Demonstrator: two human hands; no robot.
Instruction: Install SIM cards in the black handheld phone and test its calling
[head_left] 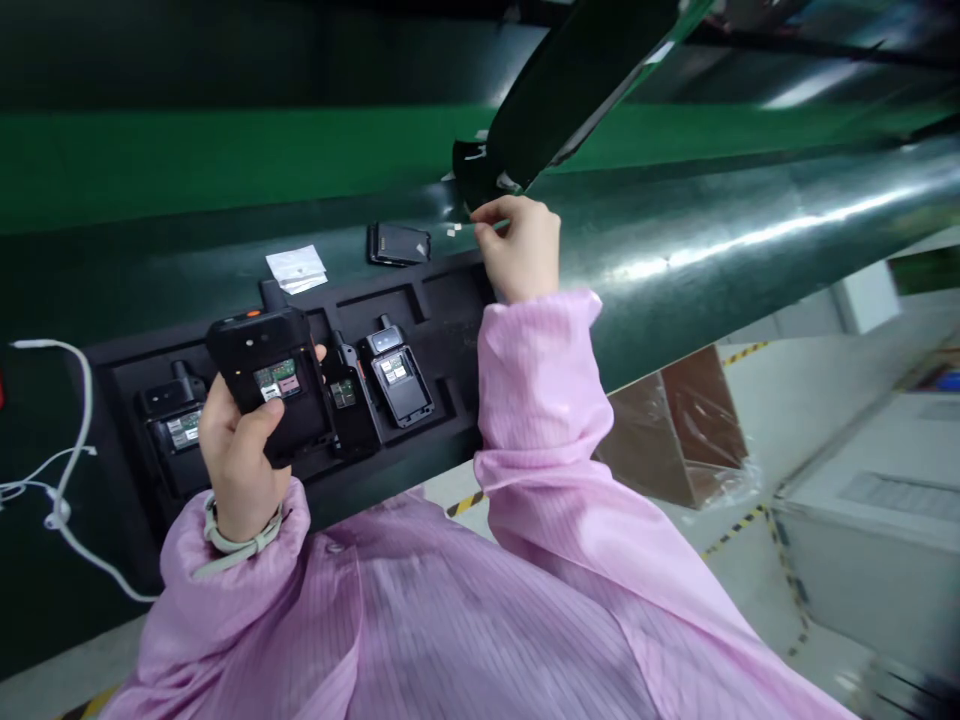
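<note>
The left grip (240, 470) wraps a black handheld device (259, 350); the right grip (521, 248) pinches what seems a thin strip (491, 226), hard to make out, just above a black tray (450, 330).

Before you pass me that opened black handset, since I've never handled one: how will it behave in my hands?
The handset probably feels stiff, given its thick moulded casing. Its exposed circuit board looks delicate, so avoid pressing there. The left hand holds it alone, so it is probably not heavy.
</note>
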